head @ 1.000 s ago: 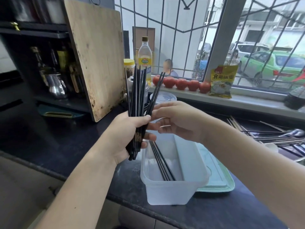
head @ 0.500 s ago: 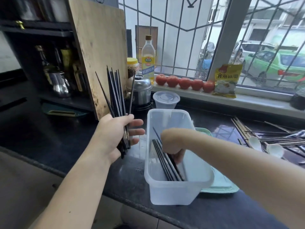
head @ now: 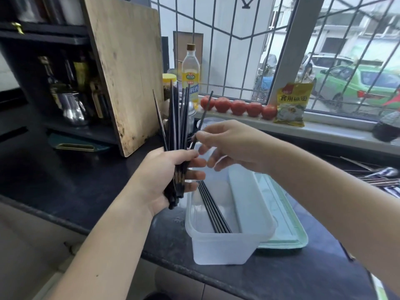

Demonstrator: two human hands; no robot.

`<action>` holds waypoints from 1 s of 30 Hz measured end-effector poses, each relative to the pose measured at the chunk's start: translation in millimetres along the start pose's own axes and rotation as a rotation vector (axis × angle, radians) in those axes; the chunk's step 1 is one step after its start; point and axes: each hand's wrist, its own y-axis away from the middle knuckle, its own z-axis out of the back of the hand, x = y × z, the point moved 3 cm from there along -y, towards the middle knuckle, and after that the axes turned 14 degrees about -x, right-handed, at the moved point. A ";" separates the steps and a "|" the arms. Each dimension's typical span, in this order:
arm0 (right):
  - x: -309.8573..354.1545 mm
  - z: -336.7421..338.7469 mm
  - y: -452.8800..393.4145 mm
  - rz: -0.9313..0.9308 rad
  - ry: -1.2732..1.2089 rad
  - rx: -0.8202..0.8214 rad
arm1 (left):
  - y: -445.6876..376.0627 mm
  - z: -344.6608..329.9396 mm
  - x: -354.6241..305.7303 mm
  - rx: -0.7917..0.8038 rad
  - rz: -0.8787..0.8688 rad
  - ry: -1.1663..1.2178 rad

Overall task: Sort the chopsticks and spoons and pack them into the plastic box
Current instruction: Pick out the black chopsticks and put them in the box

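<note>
My left hand [head: 166, 180] grips a bundle of black chopsticks [head: 176, 124] upright, just left of the clear plastic box [head: 218, 250]. My right hand [head: 233, 146] is above the box's far end and pinches a single black chopstick [head: 204, 111] at the bundle's right edge. Several black chopsticks [head: 213, 211] lie flat along the left side of the box floor. At the far right of the dark counter lie more chopsticks and a metal spoon [head: 385, 173].
A pale green lid [head: 287, 234] lies under and right of the box. A wooden cutting board [head: 127, 72] leans on a dark shelf [head: 43, 35] at left. An oil bottle [head: 190, 76], several tomatoes [head: 238, 107] and a yellow packet [head: 292, 105] stand on the windowsill.
My right hand has come up out of the box, leaving chopsticks inside, and now pinches one chopstick from the bundle. My left hand has moved the bundle right, toward the box.
</note>
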 end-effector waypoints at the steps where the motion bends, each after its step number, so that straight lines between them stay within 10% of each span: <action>1: -0.7 -1.1 2.4 0.010 -0.053 0.004 | 1.5 -4.3 -0.8 0.035 0.004 -0.001; 9: 12.1 28.8 -9.8 0.146 0.031 -0.433 | -6.9 10.4 2.6 -0.141 -0.089 -0.075; 16: -57.3 -45.7 -13.9 -0.218 0.869 0.261 | -14.2 25.9 3.0 -0.210 -0.128 -0.092; 23: -50.3 -28.0 -32.4 -0.123 0.841 0.170 | -4.8 21.3 4.8 -0.133 -0.077 -0.078; 30: 3.2 7.2 -4.9 0.030 -0.010 0.056 | 3.0 -4.3 -8.6 0.056 -0.083 -0.021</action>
